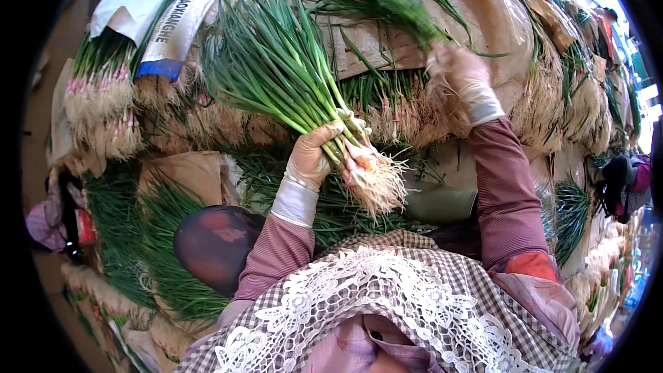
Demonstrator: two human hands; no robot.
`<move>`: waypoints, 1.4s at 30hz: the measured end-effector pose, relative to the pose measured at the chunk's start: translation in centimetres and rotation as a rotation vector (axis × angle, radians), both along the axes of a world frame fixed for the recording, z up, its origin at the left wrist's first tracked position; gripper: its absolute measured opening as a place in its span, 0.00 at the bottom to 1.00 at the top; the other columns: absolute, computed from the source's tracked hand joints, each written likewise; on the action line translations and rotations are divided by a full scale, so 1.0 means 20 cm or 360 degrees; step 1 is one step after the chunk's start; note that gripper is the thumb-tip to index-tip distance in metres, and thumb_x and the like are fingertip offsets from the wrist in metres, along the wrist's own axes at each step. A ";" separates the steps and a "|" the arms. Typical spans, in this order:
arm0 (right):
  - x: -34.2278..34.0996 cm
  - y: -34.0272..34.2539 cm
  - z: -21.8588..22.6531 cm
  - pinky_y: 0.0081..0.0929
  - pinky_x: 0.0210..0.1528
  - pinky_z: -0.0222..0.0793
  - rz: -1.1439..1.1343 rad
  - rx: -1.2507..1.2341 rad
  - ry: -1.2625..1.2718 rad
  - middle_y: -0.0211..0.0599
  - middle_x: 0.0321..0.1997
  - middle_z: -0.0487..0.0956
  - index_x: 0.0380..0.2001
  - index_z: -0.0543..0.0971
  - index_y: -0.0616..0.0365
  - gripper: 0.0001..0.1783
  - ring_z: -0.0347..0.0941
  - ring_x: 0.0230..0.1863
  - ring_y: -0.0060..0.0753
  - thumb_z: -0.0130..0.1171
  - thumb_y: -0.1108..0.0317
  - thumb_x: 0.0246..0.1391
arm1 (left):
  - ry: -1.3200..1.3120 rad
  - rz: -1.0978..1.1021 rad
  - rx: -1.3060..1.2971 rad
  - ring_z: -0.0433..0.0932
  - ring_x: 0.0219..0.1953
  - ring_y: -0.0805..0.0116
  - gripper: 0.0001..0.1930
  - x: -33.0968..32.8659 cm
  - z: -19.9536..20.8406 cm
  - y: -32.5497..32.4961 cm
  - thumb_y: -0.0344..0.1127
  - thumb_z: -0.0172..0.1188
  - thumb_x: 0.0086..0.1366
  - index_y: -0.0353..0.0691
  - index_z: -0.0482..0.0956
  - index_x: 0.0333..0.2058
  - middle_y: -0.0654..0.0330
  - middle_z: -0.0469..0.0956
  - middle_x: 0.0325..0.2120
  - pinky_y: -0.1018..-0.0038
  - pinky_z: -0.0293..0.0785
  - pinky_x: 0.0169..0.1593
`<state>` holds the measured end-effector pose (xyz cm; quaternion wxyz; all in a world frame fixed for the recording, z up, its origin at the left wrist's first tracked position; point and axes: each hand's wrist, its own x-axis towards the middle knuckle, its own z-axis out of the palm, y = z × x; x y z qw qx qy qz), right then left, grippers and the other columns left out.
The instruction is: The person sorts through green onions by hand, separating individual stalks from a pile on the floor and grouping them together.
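My left hand (314, 155), in a pale glove with a white cuff, is closed around a thick bunch of green garlic (273, 69). Its long leaves fan up and left. The pinkish-white bulbs and tangled pale roots (376, 183) stick out below my fist to the right. Farther right and higher, my right hand (461, 72), gloved too and smeared by motion, is closed on a smaller bunch of green garlic (387, 7). Those leaves point away to the upper left, and roots hang beside the wrist. The two bunches are apart.
A row of bundled garlic (400, 114), roots toward me, lies beyond my hands under brown sheeting (511, 34). A white and blue sack (183, 24) covers bundles at the far left. Loose leaves (173, 249) spread beside my knee (217, 245). Other people (625, 183) are at the edges.
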<state>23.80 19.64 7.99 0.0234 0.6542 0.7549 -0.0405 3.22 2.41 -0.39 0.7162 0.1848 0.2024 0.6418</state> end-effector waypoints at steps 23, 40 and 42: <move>0.54 0.20 0.01 0.25 0.27 0.67 -0.0404 0.0857 0.0244 0.36 0.27 0.73 0.36 0.71 0.51 0.10 0.68 0.24 0.30 0.45 0.66 0.48 | -0.0032 0.0079 -0.0430 0.69 0.28 0.62 0.16 -0.01 -0.13 -0.02 0.32 0.47 0.51 0.32 0.64 0.38 0.59 0.66 0.20 0.57 0.69 0.40; 0.08 0.07 -0.38 0.20 0.24 0.62 0.0161 -0.0653 0.1506 0.29 0.19 0.67 0.24 0.71 0.57 0.03 0.61 0.21 0.20 0.51 0.70 0.45 | -0.0062 0.0162 -0.0404 0.66 0.24 0.65 0.13 0.03 -0.08 0.03 0.30 0.46 0.50 0.30 0.64 0.35 0.60 0.64 0.17 0.61 0.66 0.41; 0.05 -0.05 -0.38 0.17 0.30 0.61 -0.0114 -0.1133 0.1663 0.31 0.25 0.72 0.31 0.72 0.59 0.09 0.63 0.23 0.21 0.49 0.68 0.47 | -0.0093 0.0132 -0.0494 0.67 0.25 0.63 0.10 0.05 -0.15 0.04 0.28 0.46 0.50 0.31 0.65 0.33 0.59 0.65 0.19 0.61 0.68 0.39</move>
